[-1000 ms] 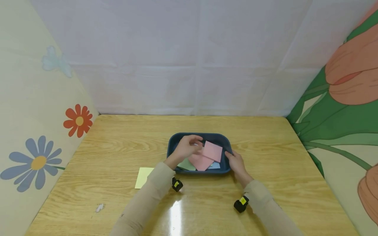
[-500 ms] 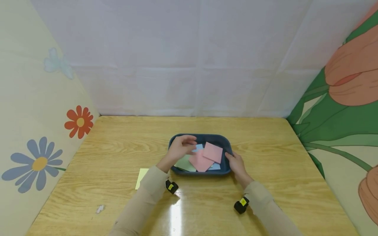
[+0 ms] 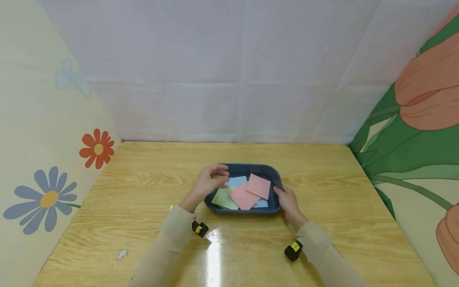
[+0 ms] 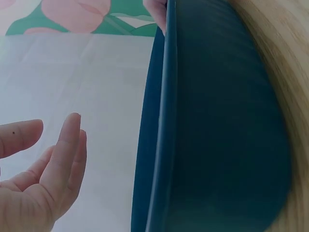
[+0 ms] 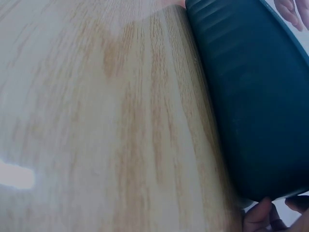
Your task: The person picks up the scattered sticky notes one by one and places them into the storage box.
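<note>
A dark blue plastic basket [image 3: 265,169] stands on the wooden table, its outer wall [image 4: 222,121] filling much of the left wrist view. Inside lie paper squares: a pink one [image 3: 259,186] overlapping another pink one [image 3: 244,198], a green one [image 3: 224,199] at the left and a blue one [image 3: 236,181] behind. My left hand [image 3: 209,182] hovers over the basket's left end, fingers loosely bent, with nothing in its grasp. At the right end my right hand [image 3: 288,201] grips the rim, thumb on the inside and fingers outside, as the right wrist view shows low down.
A sliver of yellow paper [image 3: 171,207] peeks out beside the left sleeve, mostly covered by it. A small white worn patch [image 3: 122,254] marks the table [image 3: 322,167] at front left. White cloth [image 3: 186,107] hangs behind, with flower-print panels on both sides.
My left hand has drawn back leftward, uncovering the blue paper and more of the green one. Its sleeve now covers most of the yellow paper. The right hand keeps its grip.
</note>
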Tool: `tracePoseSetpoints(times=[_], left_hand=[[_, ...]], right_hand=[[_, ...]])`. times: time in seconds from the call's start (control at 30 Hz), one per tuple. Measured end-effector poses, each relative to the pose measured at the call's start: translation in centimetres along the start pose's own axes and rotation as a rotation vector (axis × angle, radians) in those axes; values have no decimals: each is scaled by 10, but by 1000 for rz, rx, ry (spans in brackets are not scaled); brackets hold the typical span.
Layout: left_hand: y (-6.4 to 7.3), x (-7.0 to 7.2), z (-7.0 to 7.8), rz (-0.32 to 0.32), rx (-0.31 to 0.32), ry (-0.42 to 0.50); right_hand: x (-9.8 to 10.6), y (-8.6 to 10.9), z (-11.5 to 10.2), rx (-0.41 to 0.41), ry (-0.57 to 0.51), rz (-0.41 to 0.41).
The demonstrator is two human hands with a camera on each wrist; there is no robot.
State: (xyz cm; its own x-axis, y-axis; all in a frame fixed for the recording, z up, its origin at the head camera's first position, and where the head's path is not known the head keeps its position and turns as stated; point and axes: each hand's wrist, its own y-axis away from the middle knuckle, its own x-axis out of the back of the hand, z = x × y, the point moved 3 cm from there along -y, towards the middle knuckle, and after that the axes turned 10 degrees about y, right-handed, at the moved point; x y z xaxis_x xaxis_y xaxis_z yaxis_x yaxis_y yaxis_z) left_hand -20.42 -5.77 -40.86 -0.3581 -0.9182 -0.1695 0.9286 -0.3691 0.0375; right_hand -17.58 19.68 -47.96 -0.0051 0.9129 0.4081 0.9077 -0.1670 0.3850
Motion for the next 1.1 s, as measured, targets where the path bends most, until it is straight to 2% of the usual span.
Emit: tracePoseSetpoints(times=[0.13,0.4,0.73,1.1], left_hand=[[6,7,4,25,-2,15],[17,22,9,23,-20,-1],[29,43,6,64,-8,-19],[42,63,0,68,-9,-96]], right_hand=[[0,0,1,-1,1,-2],[0,-1,3,4,-2,2],[0,-2,3,14,-9,14],[0,-2,2,0,-9,12]])
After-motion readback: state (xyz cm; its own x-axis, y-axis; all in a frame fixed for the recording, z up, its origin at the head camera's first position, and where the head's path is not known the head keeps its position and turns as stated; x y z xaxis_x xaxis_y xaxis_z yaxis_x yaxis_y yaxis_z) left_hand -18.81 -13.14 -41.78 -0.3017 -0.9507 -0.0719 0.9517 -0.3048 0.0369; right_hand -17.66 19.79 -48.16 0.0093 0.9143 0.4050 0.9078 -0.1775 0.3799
